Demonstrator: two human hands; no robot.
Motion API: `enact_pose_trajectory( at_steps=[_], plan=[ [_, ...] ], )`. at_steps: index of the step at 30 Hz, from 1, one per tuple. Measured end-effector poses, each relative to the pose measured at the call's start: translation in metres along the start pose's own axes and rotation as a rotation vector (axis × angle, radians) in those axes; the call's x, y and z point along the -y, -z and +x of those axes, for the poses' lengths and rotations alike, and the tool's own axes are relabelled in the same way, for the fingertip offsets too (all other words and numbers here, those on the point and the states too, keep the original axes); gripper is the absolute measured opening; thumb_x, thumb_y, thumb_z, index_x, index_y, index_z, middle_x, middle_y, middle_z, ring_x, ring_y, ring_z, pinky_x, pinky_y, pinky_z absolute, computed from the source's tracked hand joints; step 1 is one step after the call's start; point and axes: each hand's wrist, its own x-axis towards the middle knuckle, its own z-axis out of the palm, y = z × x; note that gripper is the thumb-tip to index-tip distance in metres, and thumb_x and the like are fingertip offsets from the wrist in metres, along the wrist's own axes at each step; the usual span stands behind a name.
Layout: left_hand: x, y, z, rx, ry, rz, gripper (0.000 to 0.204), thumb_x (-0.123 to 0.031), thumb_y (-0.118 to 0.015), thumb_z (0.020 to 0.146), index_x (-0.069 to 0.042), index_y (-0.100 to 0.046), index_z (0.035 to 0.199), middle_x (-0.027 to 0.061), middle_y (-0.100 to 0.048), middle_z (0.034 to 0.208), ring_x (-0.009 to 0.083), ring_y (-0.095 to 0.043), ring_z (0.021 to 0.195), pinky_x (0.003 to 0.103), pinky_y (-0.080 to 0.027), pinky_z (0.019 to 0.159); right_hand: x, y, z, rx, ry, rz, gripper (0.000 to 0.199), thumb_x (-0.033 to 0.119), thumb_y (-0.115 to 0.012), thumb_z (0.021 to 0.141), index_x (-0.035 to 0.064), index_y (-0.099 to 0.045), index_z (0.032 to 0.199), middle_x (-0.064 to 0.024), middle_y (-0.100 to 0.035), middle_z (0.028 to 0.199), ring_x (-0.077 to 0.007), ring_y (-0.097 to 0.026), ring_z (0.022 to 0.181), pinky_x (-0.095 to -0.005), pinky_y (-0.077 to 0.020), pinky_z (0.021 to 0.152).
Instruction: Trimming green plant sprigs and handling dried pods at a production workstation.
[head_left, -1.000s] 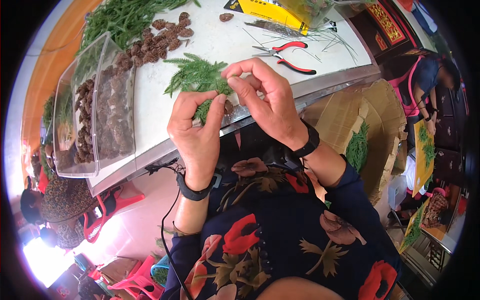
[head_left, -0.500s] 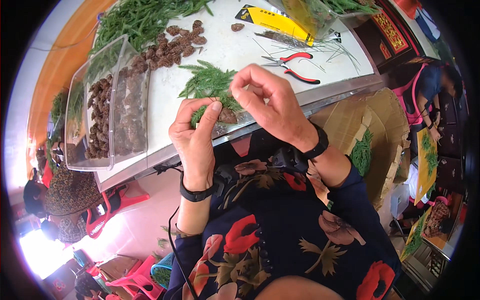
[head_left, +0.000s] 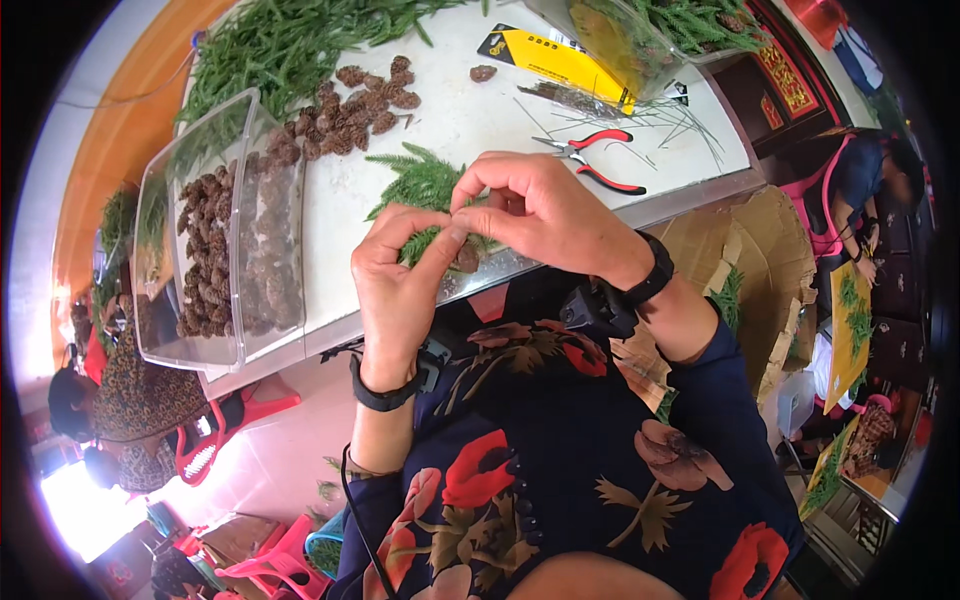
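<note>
Over the near edge of the white table (head_left: 335, 230), my left hand (head_left: 388, 300) pinches a green artificial pine sprig (head_left: 421, 182) between thumb and forefinger. The sprig's needles fan out beyond my knuckles. A brown pine cone (head_left: 467, 259) hangs just below my fingertips, against the sprig. My right hand (head_left: 565, 222) is closed in a pinch, its thumb and forefinger meeting the left fingertips. Whatever it grips is too small or hidden to make out. To the right of it lie pliers (head_left: 575, 148) with red-and-black handles, jaws spread.
Loose pine cones (head_left: 350, 118) and a clear bin (head_left: 190, 355) of cones occupy the left. Green sprigs (head_left: 270, 50) pile up behind. Thin wires (head_left: 690, 125) and a yellow package (head_left: 560, 65) lie far right. A cardboard box (head_left: 765, 250) stands off the table's right edge. Other people sit nearby.
My right hand has come left and down, from apart to touching the left fingertips. The left hand has shifted slightly and still pinches the sprig.
</note>
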Motion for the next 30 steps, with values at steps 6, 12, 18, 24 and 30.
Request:
enact_pose_trajectory(
  at_steps=[6, 12, 18, 24, 30],
  plan=[
    [0.002, 0.005, 0.005, 0.062, -0.126, 0.187, 0.007, 0.000, -0.070, 0.077, 0.001, -0.066, 0.084, 0.0050, -0.060, 0.078, 0.0128, -0.056, 0.075, 0.026, -0.044, 0.067, -0.002, -0.005, -0.002, -0.007, -0.052, 0.032, 0.007, 0.006, -0.065, 0.086, 0.0001, -0.063, 0.089, 0.0011, -0.053, 0.072, -0.0033, -0.043, 0.056, -0.0202, -0.0338, 0.049],
    [0.008, -0.011, 0.003, 0.009, 0.091, -0.125, 0.007, -0.002, -0.065, 0.085, 0.000, -0.063, 0.091, 0.0034, -0.059, 0.073, 0.0106, -0.055, 0.069, 0.025, -0.044, 0.063, -0.006, -0.014, -0.003, -0.173, -0.084, 0.125, 0.010, 0.008, -0.065, 0.087, 0.0000, -0.062, 0.092, 0.0013, -0.054, 0.073, -0.0034, -0.045, 0.058, -0.0201, -0.0349, 0.049],
    [0.005, -0.012, 0.004, 0.030, 0.288, -0.402, 0.007, -0.005, -0.060, 0.091, 0.000, -0.061, 0.096, 0.0017, -0.059, 0.071, 0.0074, -0.053, 0.062, 0.022, -0.043, 0.060, -0.017, 0.016, -0.008, -0.146, -0.083, -0.150, 0.032, 0.018, -0.070, 0.083, 0.0011, -0.058, 0.107, -0.0048, -0.063, 0.089, -0.0139, -0.057, 0.078, -0.0263, -0.0453, 0.065],
    [0.008, -0.004, 0.016, -0.004, 0.278, -0.418, 0.008, -0.004, -0.061, 0.089, 0.001, -0.061, 0.095, 0.0021, -0.060, 0.072, 0.0077, -0.054, 0.063, 0.021, -0.044, 0.061, -0.053, 0.114, -0.042, 0.065, -0.134, -0.971, 0.065, 0.023, -0.076, 0.069, 0.0039, -0.050, 0.125, -0.0155, -0.051, 0.126, -0.0343, -0.048, 0.114, -0.0389, -0.0429, 0.091],
    [0.013, 0.001, 0.019, 0.006, 0.291, -0.434, 0.007, -0.003, -0.062, 0.088, 0.002, -0.062, 0.094, 0.0030, -0.061, 0.073, 0.0085, -0.055, 0.065, 0.022, -0.045, 0.063, -0.056, 0.112, -0.038, 0.191, -0.165, -1.050, 0.059, 0.016, -0.072, 0.070, 0.0045, -0.050, 0.123, -0.0155, -0.052, 0.116, -0.0331, -0.051, 0.106, -0.0415, -0.0445, 0.085]
  ],
)
